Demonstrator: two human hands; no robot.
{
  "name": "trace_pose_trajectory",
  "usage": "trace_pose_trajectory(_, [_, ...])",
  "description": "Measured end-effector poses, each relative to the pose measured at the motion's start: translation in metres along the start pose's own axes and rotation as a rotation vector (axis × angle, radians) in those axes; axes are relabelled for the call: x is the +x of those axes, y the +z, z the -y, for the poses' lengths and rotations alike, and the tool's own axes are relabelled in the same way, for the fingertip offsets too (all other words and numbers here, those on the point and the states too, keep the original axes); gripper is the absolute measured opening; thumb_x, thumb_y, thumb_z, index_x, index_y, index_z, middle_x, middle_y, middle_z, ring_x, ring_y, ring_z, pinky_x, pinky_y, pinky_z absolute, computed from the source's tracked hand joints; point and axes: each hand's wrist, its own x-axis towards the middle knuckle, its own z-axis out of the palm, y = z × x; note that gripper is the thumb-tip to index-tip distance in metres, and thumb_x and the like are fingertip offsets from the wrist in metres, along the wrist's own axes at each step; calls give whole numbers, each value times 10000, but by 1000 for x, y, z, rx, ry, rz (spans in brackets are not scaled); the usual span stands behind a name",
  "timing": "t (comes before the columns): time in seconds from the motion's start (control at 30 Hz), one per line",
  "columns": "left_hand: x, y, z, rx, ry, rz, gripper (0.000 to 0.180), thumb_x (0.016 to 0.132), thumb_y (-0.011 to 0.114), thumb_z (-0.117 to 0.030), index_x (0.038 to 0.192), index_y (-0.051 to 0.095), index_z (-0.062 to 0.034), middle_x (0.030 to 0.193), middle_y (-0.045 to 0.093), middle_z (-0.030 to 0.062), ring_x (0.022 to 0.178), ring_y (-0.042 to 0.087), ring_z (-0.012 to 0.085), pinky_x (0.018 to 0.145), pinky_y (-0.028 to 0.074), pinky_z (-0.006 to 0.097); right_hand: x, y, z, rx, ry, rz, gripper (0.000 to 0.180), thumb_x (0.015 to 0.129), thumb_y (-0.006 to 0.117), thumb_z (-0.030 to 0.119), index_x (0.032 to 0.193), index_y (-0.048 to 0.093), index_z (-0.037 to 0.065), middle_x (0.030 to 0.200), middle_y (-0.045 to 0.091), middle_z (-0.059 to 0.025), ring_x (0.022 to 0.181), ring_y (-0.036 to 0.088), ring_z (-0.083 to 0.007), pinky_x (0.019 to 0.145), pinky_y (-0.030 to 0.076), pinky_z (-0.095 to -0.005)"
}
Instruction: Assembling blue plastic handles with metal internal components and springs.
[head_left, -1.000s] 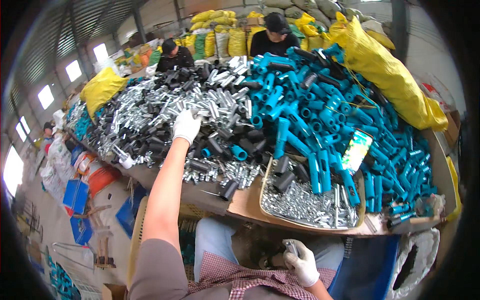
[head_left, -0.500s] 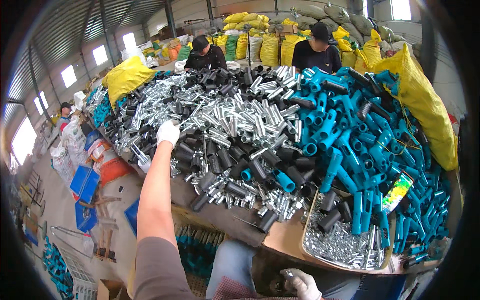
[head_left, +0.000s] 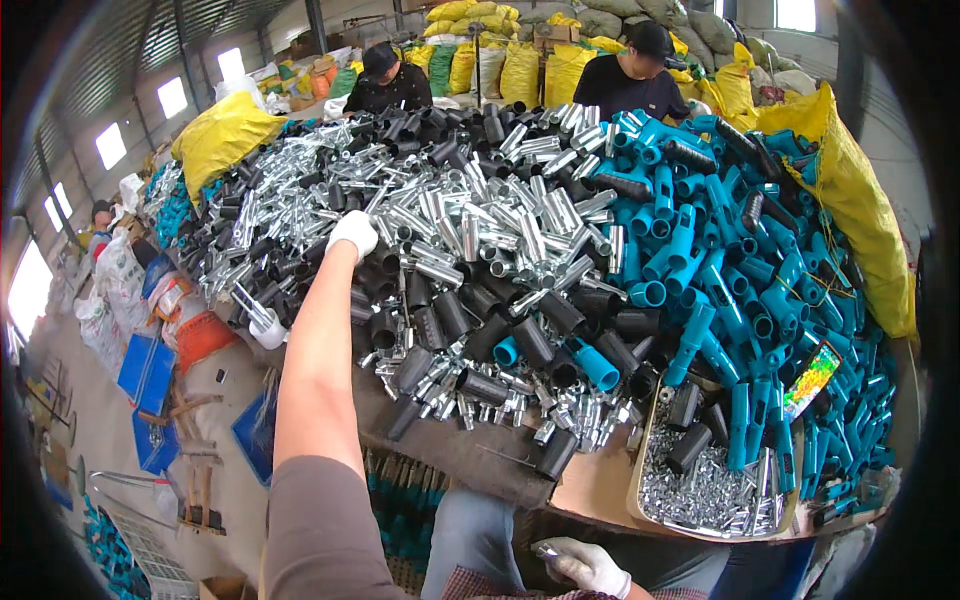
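Observation:
My left hand (head_left: 353, 236), in a white glove, reaches out over the middle of a large heap of parts. It rests among silver metal tubes (head_left: 470, 238) and black ribbed sleeves (head_left: 452, 315); its fingertips are hidden, so I cannot see whether it grips any of them. Low in front of my lap, my right hand (head_left: 590, 568), also gloved in white, is closed around a small shiny metal part (head_left: 546, 551) whose end shows past the fingers. Teal plastic tube-shaped handles (head_left: 690, 345) lie piled to the right.
A tray of small metal hardware (head_left: 640, 490) stands at the table's near right edge, a phone (head_left: 812, 380) leaning on the teal parts above it. A white cup (head_left: 268, 328) sits left of my arm. Two people (head_left: 640, 85) work across the heap. Yellow sacks (head_left: 865, 215) flank it.
The view has shifted a little, moving the heap slightly in the picture. My left hand is still over the pile, and my right hand remains low with the metal part.

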Motion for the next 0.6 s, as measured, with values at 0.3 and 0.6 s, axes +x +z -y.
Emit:
trace_pose_trajectory(0.3, [-144, -105, -9, -158, 69, -488, 290, 910, 559, -207, 1155, 686, -116, 1108, 687, 205, 1061, 651, 352, 939, 497, 439, -22, 2, 12, -229, -94, -14, 470, 944, 565, 162, 1384, 493, 15, 1245, 617, -193, 1158, 604, -285, 1008, 449, -347])
trace_pose_trajectory(0.6, [-443, -50, -212, -1793, 242, 425, 394, 891, 716, -221, 1123, 473, -15, 936, 623, 155, 805, 690, 288, 644, 607, 363, -31, 6, 50, -65, -243, -263, 402, 837, 722, 115, 1204, 615, -10, 1105, 679, -115, 1023, 632, -179, 942, 487, -314])
